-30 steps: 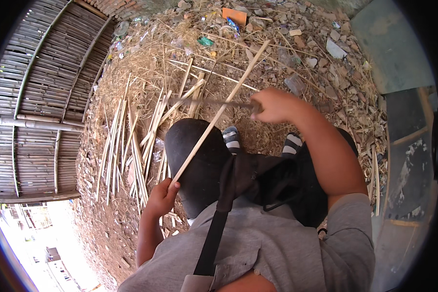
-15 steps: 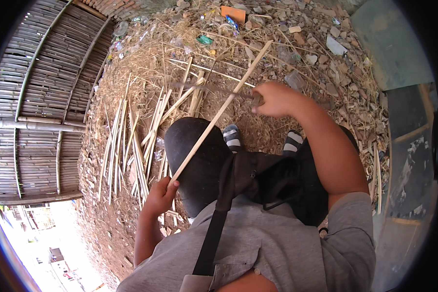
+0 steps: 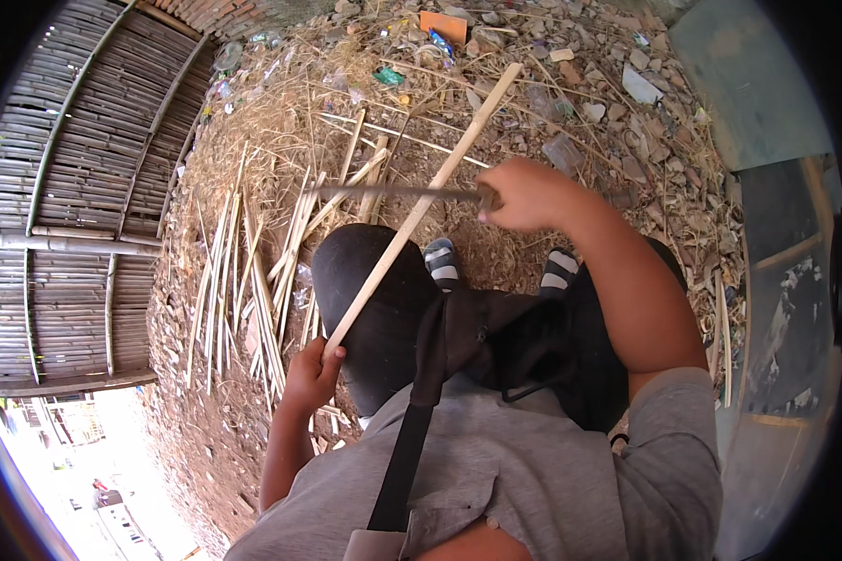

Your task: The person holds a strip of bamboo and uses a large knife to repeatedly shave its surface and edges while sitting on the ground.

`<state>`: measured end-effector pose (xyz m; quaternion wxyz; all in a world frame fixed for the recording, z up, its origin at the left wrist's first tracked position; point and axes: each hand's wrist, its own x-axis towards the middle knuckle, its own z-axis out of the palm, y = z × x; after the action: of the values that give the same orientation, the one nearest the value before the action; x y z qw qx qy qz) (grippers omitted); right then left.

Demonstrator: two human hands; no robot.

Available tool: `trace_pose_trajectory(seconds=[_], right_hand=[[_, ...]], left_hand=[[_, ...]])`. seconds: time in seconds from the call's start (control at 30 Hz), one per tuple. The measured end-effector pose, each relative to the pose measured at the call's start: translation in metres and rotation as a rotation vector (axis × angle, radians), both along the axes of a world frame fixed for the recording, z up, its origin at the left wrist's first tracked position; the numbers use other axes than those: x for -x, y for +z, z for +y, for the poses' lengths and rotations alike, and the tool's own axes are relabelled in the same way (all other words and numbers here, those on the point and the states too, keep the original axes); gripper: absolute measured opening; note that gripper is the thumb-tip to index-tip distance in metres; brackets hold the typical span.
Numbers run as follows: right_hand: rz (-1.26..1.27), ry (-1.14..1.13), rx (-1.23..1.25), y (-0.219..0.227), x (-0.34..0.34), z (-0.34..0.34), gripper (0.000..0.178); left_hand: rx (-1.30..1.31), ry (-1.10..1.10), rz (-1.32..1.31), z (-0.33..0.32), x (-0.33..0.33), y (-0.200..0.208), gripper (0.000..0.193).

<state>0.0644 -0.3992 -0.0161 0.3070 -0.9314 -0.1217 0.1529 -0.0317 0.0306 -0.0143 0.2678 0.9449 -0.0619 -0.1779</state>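
Observation:
My left hand [image 3: 312, 376] is closed around the near end of a long pale bamboo strip [image 3: 380, 278]. The strip slants up and to the right, passing over my left knee [image 3: 346, 257], with its far end above the ground. In my right hand [image 3: 529, 194] is the handle of a long, thin, dark-bladed knife [image 3: 398, 191]. Its blade points left and crosses the strip around the upper middle, seemingly touching it. Slight blur hides the blade's exact edge and tip.
Several split bamboo strips [image 3: 217, 280] lie in a loose pile on the left. Beyond are straw, rubble and litter, including an orange piece [image 3: 442, 27]. A bamboo slat wall [image 3: 75, 178] stands at left, and grey panels [image 3: 776, 309] at right. My striped-sandalled feet are between.
The knife's blade has swung so its tip is nearer to me and it lies more level across the strip. My right hand has shifted slightly left. My left hand keeps its grip.

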Motion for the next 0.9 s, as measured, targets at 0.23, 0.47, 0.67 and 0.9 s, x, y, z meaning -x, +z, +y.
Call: trace_pose_trajectory(seconds=[0.23,0.47,0.67,0.9], right_hand=[[0.099,-0.010,-0.040,-0.006,-0.012,-0.024,0.044],[0.043,-0.147,0.026,0.002,-0.008,-0.019,0.051],[0.042,0.006,0.081,-0.010,-0.007,-0.025,0.035],[0.028,-0.224,-0.021,-0.005,-0.017,-0.028,0.038]], left_hand=[[0.051,-0.002,-0.058,0.003,0.000,-0.015,0.044],[0.020,0.004,-0.023,0.002,0.002,-0.004,0.045],[0.033,-0.035,-0.027,0.001,-0.001,0.001,0.043],[0.106,0.030,0.050,-0.001,0.001,0.004,0.041]])
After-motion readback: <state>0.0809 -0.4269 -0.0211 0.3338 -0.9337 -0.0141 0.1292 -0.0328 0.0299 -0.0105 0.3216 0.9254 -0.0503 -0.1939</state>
